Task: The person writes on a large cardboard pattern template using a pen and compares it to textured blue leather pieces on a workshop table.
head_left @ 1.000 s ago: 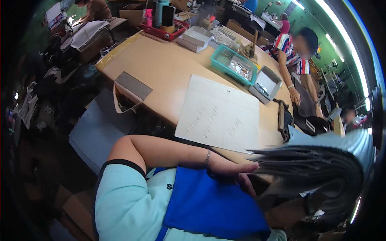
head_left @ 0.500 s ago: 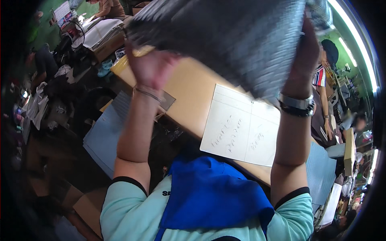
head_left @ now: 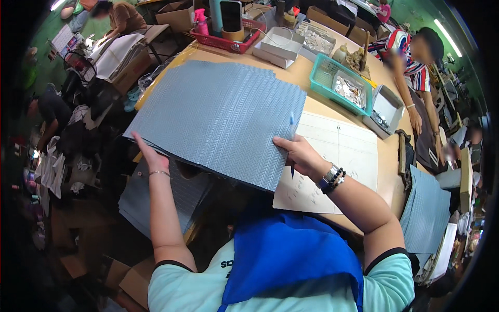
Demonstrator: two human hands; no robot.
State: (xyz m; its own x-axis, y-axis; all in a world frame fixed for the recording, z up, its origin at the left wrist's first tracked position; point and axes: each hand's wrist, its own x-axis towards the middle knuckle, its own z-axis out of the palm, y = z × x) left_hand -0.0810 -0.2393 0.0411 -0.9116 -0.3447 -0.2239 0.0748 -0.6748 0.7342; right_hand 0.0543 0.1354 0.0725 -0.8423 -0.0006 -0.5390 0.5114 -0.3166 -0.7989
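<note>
A stack of blue-grey sheets [head_left: 218, 114] with a woven, herringbone-like texture lies face up over the left part of the table, its near edge jutting past the table edge. My left hand [head_left: 152, 157] holds the stack's near left corner, with most fingers hidden beneath. On the right edge, my right hand [head_left: 304, 156] grips the sheets, thumb on top. A slim blue pen-like thing [head_left: 292, 170] shows by the right hand's fingers; how it is held is unclear. Partly under the stack lies a white card [head_left: 348, 151] with ruled lines and handwriting.
A red basket [head_left: 249, 47], white box [head_left: 278, 49], turquoise basket [head_left: 340, 106] and grey box [head_left: 384, 112] stand along the table's far side. More blue-grey sheets [head_left: 423, 213] lie at right, others [head_left: 161, 195] at lower left. A co-worker [head_left: 410, 67] leans in at far right.
The sheets have come down from a raised, tilted position close to the camera and now lie flatter, textured face up. Both hands have lowered with them, uncovering the baskets and boxes behind.
</note>
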